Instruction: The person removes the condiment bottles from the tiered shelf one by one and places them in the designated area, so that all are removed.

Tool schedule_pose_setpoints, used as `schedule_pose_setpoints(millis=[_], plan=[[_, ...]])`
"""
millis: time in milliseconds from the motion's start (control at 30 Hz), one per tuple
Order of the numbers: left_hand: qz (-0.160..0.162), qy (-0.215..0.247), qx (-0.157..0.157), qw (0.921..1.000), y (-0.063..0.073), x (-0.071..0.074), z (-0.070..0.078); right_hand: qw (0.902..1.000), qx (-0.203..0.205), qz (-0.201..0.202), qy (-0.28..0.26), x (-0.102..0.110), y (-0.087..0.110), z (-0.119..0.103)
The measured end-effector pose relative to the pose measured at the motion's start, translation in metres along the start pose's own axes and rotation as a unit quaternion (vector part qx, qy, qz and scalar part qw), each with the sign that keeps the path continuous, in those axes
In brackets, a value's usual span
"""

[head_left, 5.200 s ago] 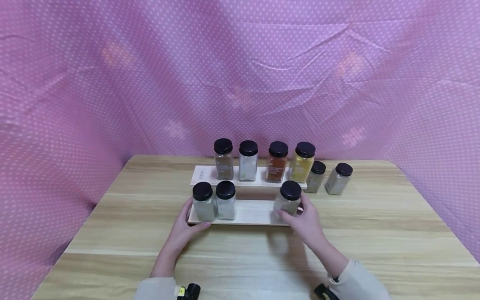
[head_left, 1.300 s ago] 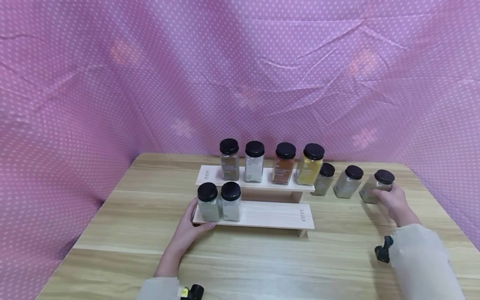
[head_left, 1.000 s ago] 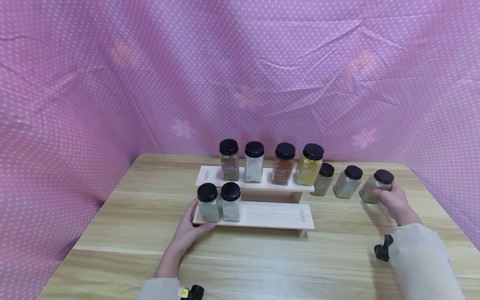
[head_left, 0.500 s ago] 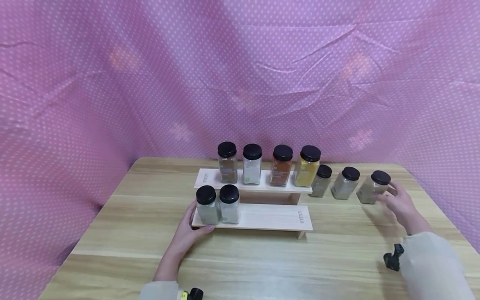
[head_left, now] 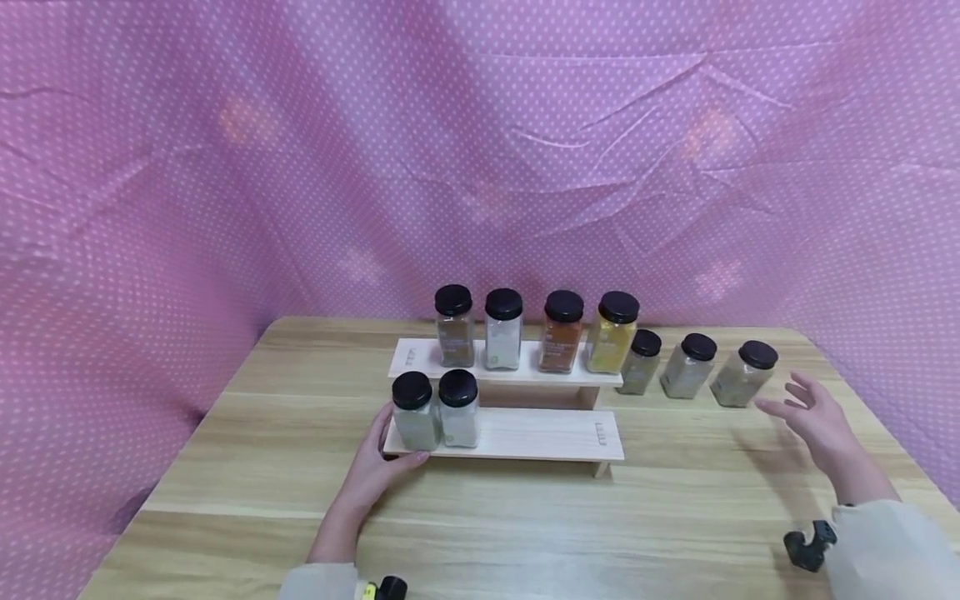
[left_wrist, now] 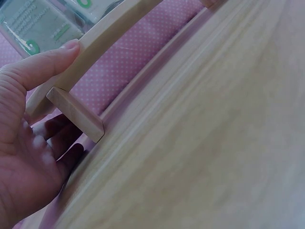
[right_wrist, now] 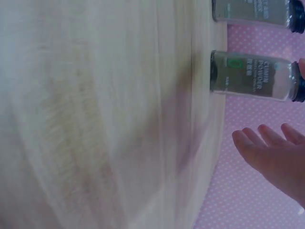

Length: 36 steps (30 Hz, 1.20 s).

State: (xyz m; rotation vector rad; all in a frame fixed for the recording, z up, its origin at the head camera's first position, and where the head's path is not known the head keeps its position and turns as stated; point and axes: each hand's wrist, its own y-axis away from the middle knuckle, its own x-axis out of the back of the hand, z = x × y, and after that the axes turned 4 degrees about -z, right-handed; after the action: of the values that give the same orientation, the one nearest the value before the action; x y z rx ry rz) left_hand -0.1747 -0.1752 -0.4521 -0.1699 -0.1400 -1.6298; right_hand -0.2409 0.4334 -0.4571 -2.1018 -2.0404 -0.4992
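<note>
A two-step wooden spice rack [head_left: 536, 433] stands on the table. My left hand [head_left: 367, 471] grips the left end of its lower step, thumb on the front edge and fingers curled behind; the left wrist view shows that thumb against the board [left_wrist: 97, 42]. Two black-lidded jars, a pale green one [head_left: 416, 427] and a white one [head_left: 461, 425], stand on this step beside the hand. On the right, my right hand [head_left: 821, 425] hovers with loose, spread fingers, holding nothing. Nearest it is a cumin jar [head_left: 738, 384], upright on the table, its label [right_wrist: 255, 74] readable in the right wrist view.
The upper step bears a brown jar [head_left: 455, 340], a white jar [head_left: 503, 343], a red-brown jar [head_left: 560, 346] and a yellow jar [head_left: 611, 346]. Two more jars, one grey-brown [head_left: 640, 371] and one greyish [head_left: 686, 375], stand right of the rack. Pink dotted cloth [head_left: 480, 167] hangs behind.
The cumin jar has gone from the lower step's right end to the table at right. My right hand has let go of it and drawn back rightward. My left hand stays on the rack.
</note>
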Motion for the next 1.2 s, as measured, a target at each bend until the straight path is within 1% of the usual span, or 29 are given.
schedule_pose_setpoints(millis=[233, 367, 433, 533, 700, 767, 833, 900, 967, 1033, 1200], plan=[[-0.006, 0.005, -0.008, 0.9999, 0.0, 0.0, 0.001, 0.9997, 0.018, 0.014, 0.0, -0.003, 0.013, -0.001], [-0.005, 0.002, -0.007, 1.0, 0.001, -0.001, 0.002, 0.9992, 0.017, 0.012, 0.035, -0.011, 0.025, -0.01], [-0.003, -0.001, -0.006, 1.0, 0.002, -0.001, 0.003, 0.9974, 0.016, 0.018, 0.068, -0.018, 0.032, -0.014], [0.001, -0.006, -0.003, 1.0, 0.002, -0.001, 0.003, 0.9967, 0.02, 0.014, 0.078, -0.031, 0.046, -0.027], [-0.003, -0.006, -0.004, 1.0, 0.002, 0.0, 0.002, 0.9971, 0.023, 0.009, 0.071, -0.055, 0.068, -0.057], [-0.005, -0.005, -0.004, 1.0, 0.001, 0.0, 0.002, 0.998, 0.034, -0.002, 0.054, -0.064, 0.076, -0.072], [-0.006, -0.002, -0.002, 1.0, 0.001, 0.001, 0.002, 0.9966, 0.042, -0.001, 0.07, -0.073, 0.083, -0.083], [-0.006, 0.001, -0.002, 1.0, 0.001, 0.001, 0.002, 0.9956, 0.062, -0.014, 0.068, -0.081, 0.09, -0.092], [-0.007, 0.005, -0.001, 1.0, 0.001, 0.001, 0.002, 0.994, 0.074, -0.013, 0.08, -0.088, 0.095, -0.099], [-0.008, 0.004, 0.0, 1.0, 0.001, 0.001, 0.002, 0.9931, 0.086, -0.012, 0.079, -0.094, 0.098, -0.104], [-0.009, 0.007, 0.001, 0.9999, 0.001, 0.0, 0.002, 0.9932, 0.107, -0.016, 0.043, -0.113, 0.101, -0.109]])
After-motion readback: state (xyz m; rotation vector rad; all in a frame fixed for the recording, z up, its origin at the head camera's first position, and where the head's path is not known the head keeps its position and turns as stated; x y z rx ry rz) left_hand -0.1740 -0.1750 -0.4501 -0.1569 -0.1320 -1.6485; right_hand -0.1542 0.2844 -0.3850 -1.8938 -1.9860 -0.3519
